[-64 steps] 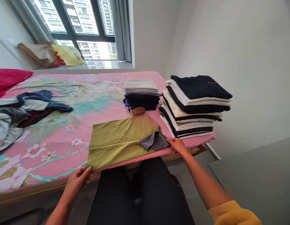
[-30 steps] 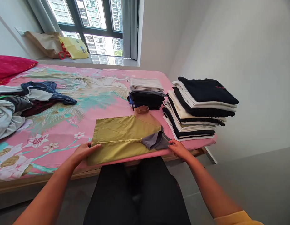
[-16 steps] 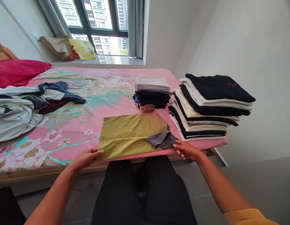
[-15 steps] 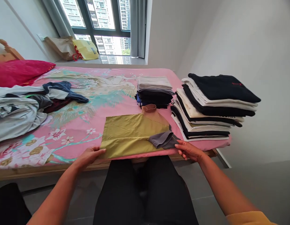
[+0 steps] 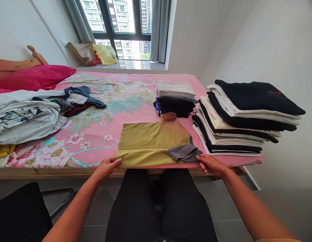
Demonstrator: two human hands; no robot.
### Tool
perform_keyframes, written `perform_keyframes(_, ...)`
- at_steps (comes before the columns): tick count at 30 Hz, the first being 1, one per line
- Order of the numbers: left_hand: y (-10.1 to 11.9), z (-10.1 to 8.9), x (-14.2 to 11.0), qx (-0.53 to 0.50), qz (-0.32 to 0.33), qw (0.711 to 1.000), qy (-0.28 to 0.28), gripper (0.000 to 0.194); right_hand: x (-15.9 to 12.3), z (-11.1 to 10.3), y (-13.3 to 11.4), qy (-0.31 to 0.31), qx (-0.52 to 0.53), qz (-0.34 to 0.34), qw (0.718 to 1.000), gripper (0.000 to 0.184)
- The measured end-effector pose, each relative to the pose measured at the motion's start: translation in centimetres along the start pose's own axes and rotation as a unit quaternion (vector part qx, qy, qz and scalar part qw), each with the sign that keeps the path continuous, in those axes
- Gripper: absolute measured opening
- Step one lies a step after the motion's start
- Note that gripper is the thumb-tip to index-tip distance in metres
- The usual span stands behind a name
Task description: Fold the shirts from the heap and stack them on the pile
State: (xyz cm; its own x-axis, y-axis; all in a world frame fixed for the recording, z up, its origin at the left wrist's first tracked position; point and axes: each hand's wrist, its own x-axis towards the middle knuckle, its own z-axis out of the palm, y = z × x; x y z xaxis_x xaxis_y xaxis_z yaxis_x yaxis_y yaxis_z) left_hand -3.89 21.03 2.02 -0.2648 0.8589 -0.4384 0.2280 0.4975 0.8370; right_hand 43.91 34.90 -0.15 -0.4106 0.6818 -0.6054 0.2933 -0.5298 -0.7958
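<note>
An olive-yellow shirt (image 5: 143, 137) with a brownish shoulder area and a grey sleeve lies partly folded at the bed's near edge. Its near side is turned over in a long strip, and the grey sleeve is doubled back on top. My left hand (image 5: 107, 167) pinches the shirt's near left corner between thumb and fingers. At the opposite end, my right hand (image 5: 211, 164) grips the near right corner beside the grey sleeve. The shirt's collar points away from me, toward the smaller stack.
A tall stack of folded clothes (image 5: 233, 124) stands right of the shirt, a smaller folded stack (image 5: 177, 97) behind it. Unfolded clothes (image 5: 32, 114) are heaped at left on the pink floral bedsheet (image 5: 95, 134). A black chair (image 5: 22, 211) is at lower left.
The view has swung a little to the left, so everything appears shifted right and more of the heap and chair shows. Both hands keep hold of the shirt's near corners.
</note>
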Motion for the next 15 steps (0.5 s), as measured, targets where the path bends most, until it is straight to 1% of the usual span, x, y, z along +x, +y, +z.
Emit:
perform_keyframes(2, -0.3, 0.1, -0.1, 0.009, -0.005, 1.0, 0.004, 0.042, 0.2, 0.0, 0.3, 0.021, -0.014, 0.004, 1.0, 0.037)
perform_keyframes(4, -0.5, 0.3, -0.3, 0.004, 0.0, 1.0, 0.01, 0.045, 0.3, 0.1, 0.7, 0.026, -0.021, 0.003, 0.999, 0.037)
perform_keyframes(6, -0.7, 0.5, -0.4, -0.007, 0.01, 1.0, 0.019, 0.045, 0.3, 0.3, 0.9, 0.025, -0.013, -0.014, 0.999, 0.037)
perform_keyframes(8, -1.0, 0.6, -0.3, -0.012, 0.016, 0.999, 0.032, 0.045, 0.3, 0.4, 1.1, 0.037, -0.012, -0.025, 0.999, 0.036)
perform_keyframes(12, -1.9, 0.8, 0.3, -0.02, 0.013, 0.998, 0.049, 0.045, 0.1, 0.6, 0.9, 0.076, -0.037, -0.014, 0.996, 0.034)
perform_keyframes(15, -2.2, 0.8, 0.6, -0.029, 0.011, 0.998, 0.061, 0.044, -0.1, 0.9, 0.5, 0.096, -0.05, -0.005, 0.994, 0.033)
